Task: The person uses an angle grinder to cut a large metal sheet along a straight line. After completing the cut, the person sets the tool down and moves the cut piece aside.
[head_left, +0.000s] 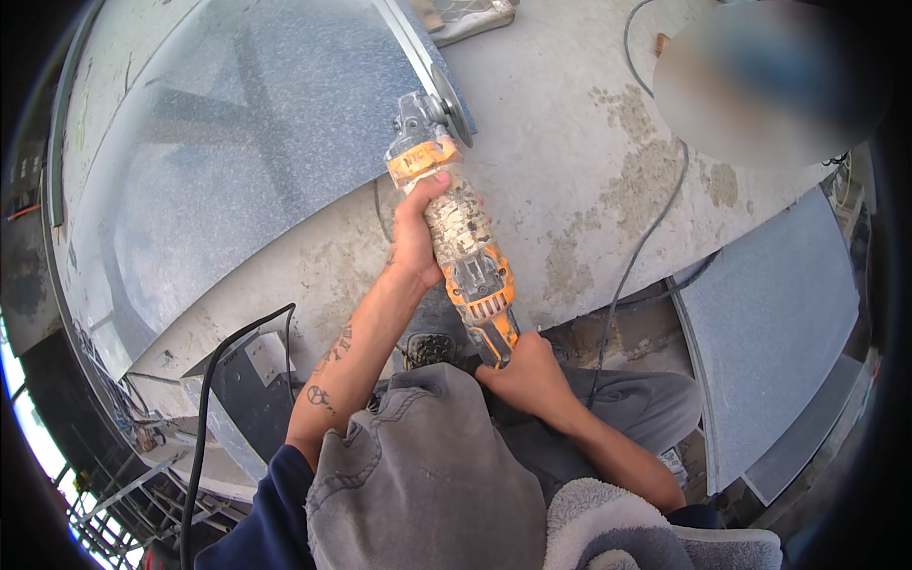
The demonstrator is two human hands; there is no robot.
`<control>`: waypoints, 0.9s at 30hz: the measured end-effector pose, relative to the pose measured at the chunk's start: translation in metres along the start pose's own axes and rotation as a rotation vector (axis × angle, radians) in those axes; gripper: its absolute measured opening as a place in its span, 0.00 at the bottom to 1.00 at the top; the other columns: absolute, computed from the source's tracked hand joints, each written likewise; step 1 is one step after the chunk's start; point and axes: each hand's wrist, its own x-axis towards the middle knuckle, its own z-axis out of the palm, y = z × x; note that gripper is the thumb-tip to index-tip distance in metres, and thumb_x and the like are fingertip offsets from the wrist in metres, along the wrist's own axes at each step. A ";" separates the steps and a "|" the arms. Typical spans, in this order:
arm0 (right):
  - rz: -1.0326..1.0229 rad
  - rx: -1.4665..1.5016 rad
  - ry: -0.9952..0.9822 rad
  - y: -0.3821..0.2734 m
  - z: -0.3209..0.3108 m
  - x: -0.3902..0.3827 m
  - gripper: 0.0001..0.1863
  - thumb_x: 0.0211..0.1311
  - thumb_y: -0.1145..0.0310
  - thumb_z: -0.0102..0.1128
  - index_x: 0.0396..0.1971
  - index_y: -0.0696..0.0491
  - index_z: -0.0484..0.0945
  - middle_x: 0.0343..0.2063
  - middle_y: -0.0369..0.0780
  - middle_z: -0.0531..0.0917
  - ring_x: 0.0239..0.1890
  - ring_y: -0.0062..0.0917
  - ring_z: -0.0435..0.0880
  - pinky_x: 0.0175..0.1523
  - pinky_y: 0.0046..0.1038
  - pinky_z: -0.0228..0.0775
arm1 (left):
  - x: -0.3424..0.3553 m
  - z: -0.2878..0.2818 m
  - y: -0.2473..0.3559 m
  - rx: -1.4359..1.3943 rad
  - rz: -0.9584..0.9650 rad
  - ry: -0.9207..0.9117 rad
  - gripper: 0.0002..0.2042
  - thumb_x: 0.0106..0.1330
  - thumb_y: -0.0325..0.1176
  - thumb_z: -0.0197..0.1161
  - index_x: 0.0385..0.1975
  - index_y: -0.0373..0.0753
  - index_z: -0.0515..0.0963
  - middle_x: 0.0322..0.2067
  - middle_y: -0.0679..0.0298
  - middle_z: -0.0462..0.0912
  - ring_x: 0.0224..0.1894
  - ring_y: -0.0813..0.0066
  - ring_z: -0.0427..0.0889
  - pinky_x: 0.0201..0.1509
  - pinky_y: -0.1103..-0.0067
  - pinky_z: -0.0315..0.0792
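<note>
An orange and grey angle grinder (467,237) is held in both my hands, its body wrapped in worn, pale, flaking material. My left hand (418,223) is closed round the front of the body, thumb on top near the gear head. My right hand (525,373) grips the rear end, close to my lap. The round cutting disc (449,106) stands on edge at the right edge of a speckled blue-grey slab (275,104), beside a light straight strip (410,43). Whether the disc touches the slab I cannot tell.
Under the slab lies a stained concrete surface (532,142). A thin dark cable (655,237) crosses it on the right; a thicker black cable (204,408) bends at the left. Another grey slab (774,332) leans at the right. A blurred patch hides the upper right.
</note>
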 end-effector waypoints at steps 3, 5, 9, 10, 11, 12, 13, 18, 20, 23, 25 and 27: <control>-0.021 0.001 0.008 0.005 0.003 0.001 0.20 0.43 0.64 0.69 0.25 0.70 0.79 0.24 0.56 0.84 0.32 0.43 0.88 0.38 0.37 0.78 | 0.000 0.000 -0.001 -0.011 -0.016 -0.008 0.26 0.63 0.50 0.58 0.48 0.31 0.71 0.35 0.51 0.81 0.34 0.58 0.86 0.35 0.66 0.83; -0.032 -0.006 0.014 0.008 0.005 0.002 0.19 0.43 0.65 0.69 0.24 0.68 0.79 0.23 0.55 0.83 0.31 0.43 0.88 0.38 0.37 0.77 | 0.000 0.000 -0.001 -0.003 -0.025 0.005 0.26 0.62 0.50 0.58 0.49 0.32 0.71 0.35 0.50 0.81 0.34 0.58 0.86 0.35 0.66 0.83; -0.044 -0.018 0.033 0.013 0.008 0.003 0.17 0.44 0.65 0.69 0.23 0.68 0.79 0.22 0.54 0.83 0.30 0.42 0.88 0.37 0.37 0.77 | -0.002 0.000 -0.003 0.000 -0.019 0.016 0.27 0.63 0.50 0.58 0.50 0.31 0.70 0.35 0.50 0.81 0.34 0.58 0.86 0.35 0.66 0.84; -0.034 -0.029 0.034 0.013 0.008 0.003 0.17 0.44 0.65 0.68 0.23 0.68 0.79 0.21 0.54 0.83 0.30 0.42 0.88 0.37 0.37 0.77 | -0.003 0.001 -0.003 -0.006 -0.022 0.016 0.27 0.62 0.50 0.58 0.50 0.31 0.70 0.35 0.50 0.81 0.34 0.58 0.86 0.35 0.66 0.84; -0.046 -0.009 0.026 0.012 0.008 0.003 0.17 0.44 0.65 0.68 0.23 0.68 0.79 0.21 0.54 0.83 0.29 0.42 0.88 0.36 0.37 0.77 | -0.003 0.001 -0.003 -0.013 -0.025 0.015 0.27 0.62 0.50 0.59 0.50 0.31 0.70 0.35 0.50 0.81 0.34 0.58 0.86 0.35 0.66 0.84; -0.044 -0.004 0.018 0.012 0.007 0.003 0.17 0.44 0.66 0.68 0.23 0.68 0.79 0.21 0.54 0.83 0.29 0.42 0.88 0.36 0.37 0.77 | -0.003 0.001 -0.003 -0.006 -0.019 0.019 0.27 0.62 0.50 0.59 0.50 0.31 0.70 0.35 0.50 0.81 0.34 0.58 0.86 0.35 0.66 0.83; -0.031 -0.011 0.009 0.011 0.006 0.003 0.17 0.44 0.66 0.68 0.23 0.68 0.79 0.21 0.54 0.83 0.29 0.42 0.88 0.36 0.37 0.77 | -0.003 0.001 -0.003 0.002 -0.012 0.024 0.27 0.62 0.50 0.59 0.50 0.31 0.70 0.35 0.50 0.81 0.34 0.58 0.86 0.35 0.66 0.83; -0.024 0.020 -0.029 0.004 0.003 0.003 0.23 0.45 0.62 0.69 0.26 0.72 0.79 0.27 0.62 0.83 0.36 0.51 0.87 0.41 0.41 0.79 | 0.000 0.000 -0.001 -0.006 -0.017 0.019 0.26 0.62 0.49 0.59 0.49 0.31 0.71 0.34 0.51 0.82 0.33 0.59 0.86 0.35 0.65 0.83; -0.028 0.030 -0.013 0.003 0.003 0.003 0.21 0.45 0.63 0.69 0.25 0.71 0.79 0.24 0.59 0.83 0.33 0.47 0.87 0.39 0.39 0.78 | 0.000 0.000 0.000 -0.008 -0.021 0.021 0.26 0.62 0.49 0.59 0.48 0.31 0.71 0.34 0.51 0.82 0.33 0.59 0.86 0.35 0.66 0.83; -0.038 0.042 0.015 0.002 0.003 0.003 0.18 0.43 0.65 0.68 0.22 0.68 0.78 0.20 0.54 0.83 0.28 0.40 0.87 0.35 0.37 0.76 | 0.002 0.001 0.001 -0.007 -0.015 0.024 0.25 0.62 0.49 0.59 0.47 0.31 0.72 0.33 0.51 0.82 0.33 0.59 0.86 0.35 0.66 0.83; -0.056 0.029 0.029 0.001 0.004 0.005 0.18 0.43 0.65 0.68 0.22 0.69 0.78 0.20 0.54 0.82 0.28 0.40 0.87 0.35 0.37 0.76 | 0.003 0.001 0.003 0.011 -0.004 0.029 0.25 0.62 0.49 0.59 0.47 0.31 0.72 0.33 0.51 0.82 0.33 0.59 0.86 0.35 0.66 0.83; -0.051 0.027 0.023 -0.001 0.004 0.006 0.18 0.43 0.65 0.68 0.22 0.69 0.78 0.20 0.54 0.82 0.27 0.40 0.87 0.35 0.37 0.76 | 0.005 0.001 0.004 0.010 -0.002 0.023 0.25 0.62 0.49 0.58 0.47 0.30 0.72 0.33 0.51 0.82 0.32 0.59 0.86 0.35 0.66 0.83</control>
